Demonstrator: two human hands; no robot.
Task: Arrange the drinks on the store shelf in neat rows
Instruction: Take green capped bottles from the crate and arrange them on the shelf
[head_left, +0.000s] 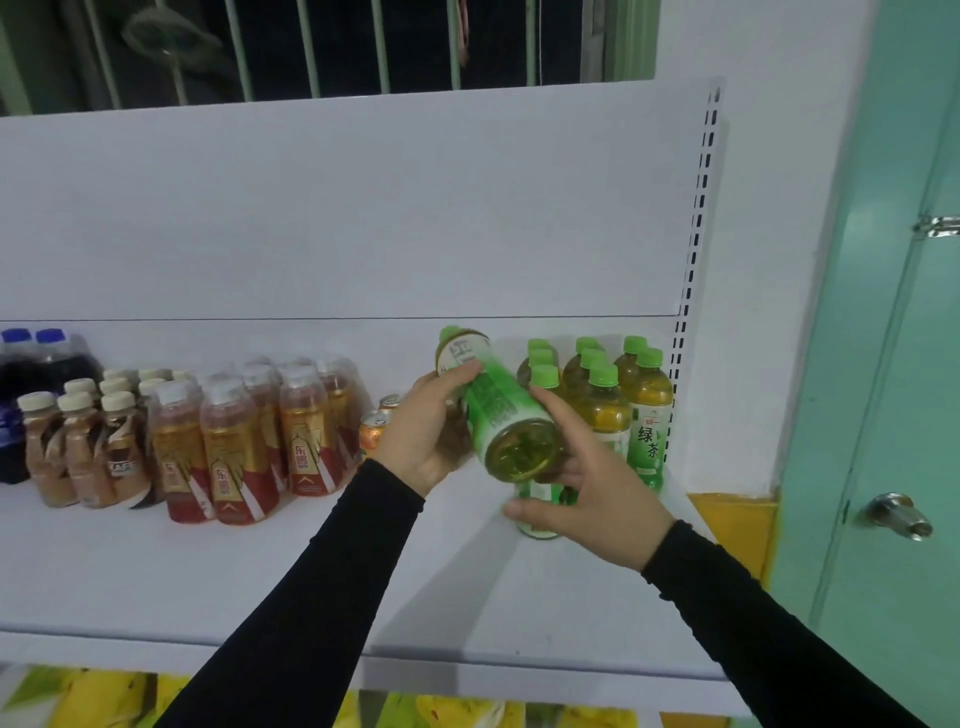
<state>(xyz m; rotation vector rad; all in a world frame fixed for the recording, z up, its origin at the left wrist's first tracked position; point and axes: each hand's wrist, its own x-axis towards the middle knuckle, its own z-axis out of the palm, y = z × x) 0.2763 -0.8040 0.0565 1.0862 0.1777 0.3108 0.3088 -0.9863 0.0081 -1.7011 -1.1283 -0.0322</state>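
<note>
A green-tea bottle (498, 410) with a green cap lies tilted in the air above the white shelf (260, 571), its base towards me. My left hand (431, 431) grips its upper part from the left. My right hand (587, 478) curls round its base from the right. Behind them, several more green-tea bottles (644, 400) stand in rows at the shelf's right end. One of these (535, 512) stands under my right hand, mostly hidden.
Left of my hands stand orange cans (375, 428), red-and-gold bottles (244, 441), brown coffee bottles (78, 447) and dark blue-capped bottles (31, 374). A slotted shelf upright (691, 260) and a green door (883, 415) are at the right.
</note>
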